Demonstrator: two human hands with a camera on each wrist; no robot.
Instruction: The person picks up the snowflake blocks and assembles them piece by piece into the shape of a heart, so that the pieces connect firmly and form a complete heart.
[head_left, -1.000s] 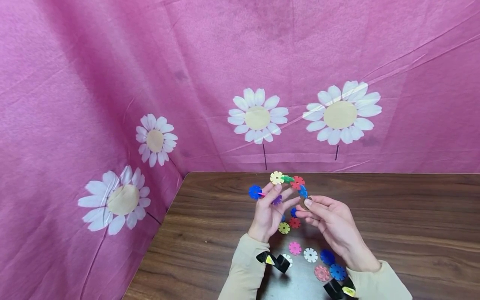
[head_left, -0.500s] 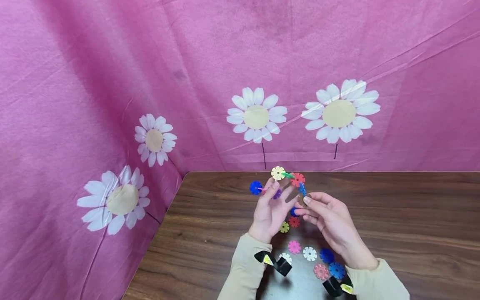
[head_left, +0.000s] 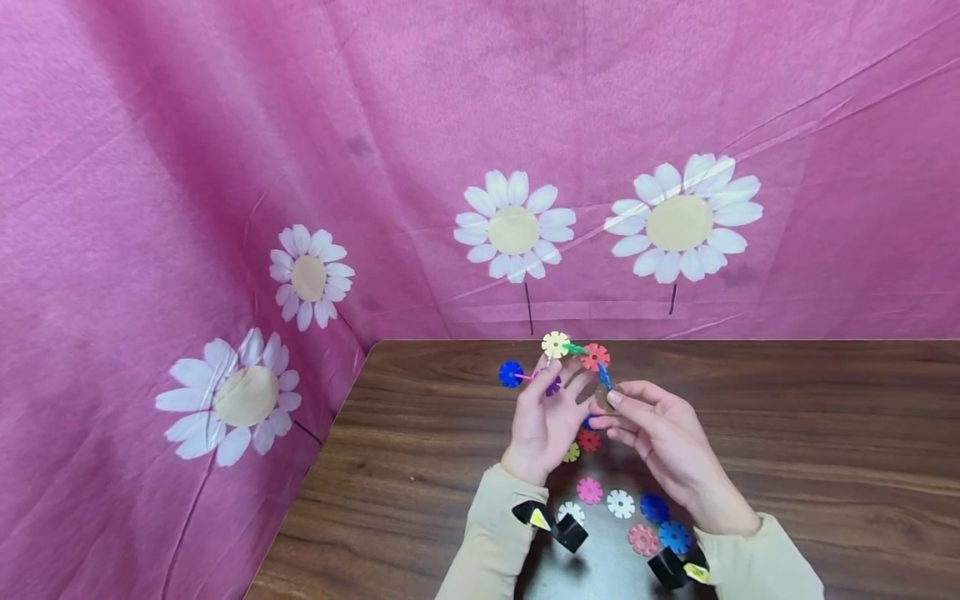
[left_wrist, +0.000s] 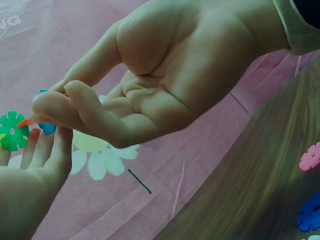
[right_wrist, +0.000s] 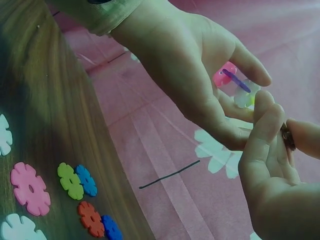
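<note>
In the head view, a chain of interlocking slotted plastic discs hangs above the table. It includes a dark blue disc [head_left: 511,373], a purple disc [head_left: 552,383], a yellow disc [head_left: 556,344], a green disc [head_left: 575,349], a red disc [head_left: 596,357] and a blue disc [head_left: 604,377]. My left hand [head_left: 543,429] pinches the chain between thumb and index finger at a whitish disc [right_wrist: 245,95]; its other fingers extend behind the loop. My right hand [head_left: 671,454] pinches a brown disc [right_wrist: 287,137] at the blue end, mostly hidden by the fingertips.
On the wooden table [head_left: 420,467] below lie loose discs: pink [head_left: 589,490], white [head_left: 620,503], coral [head_left: 643,540], blue [head_left: 675,537] and several more near the hands. A pink cloth [head_left: 405,125] with daisies hangs behind and at the left.
The yellow end of the chain has risen slightly, and the blue disc has turned edge-on beside the brown one. Both hands keep their pinches.
</note>
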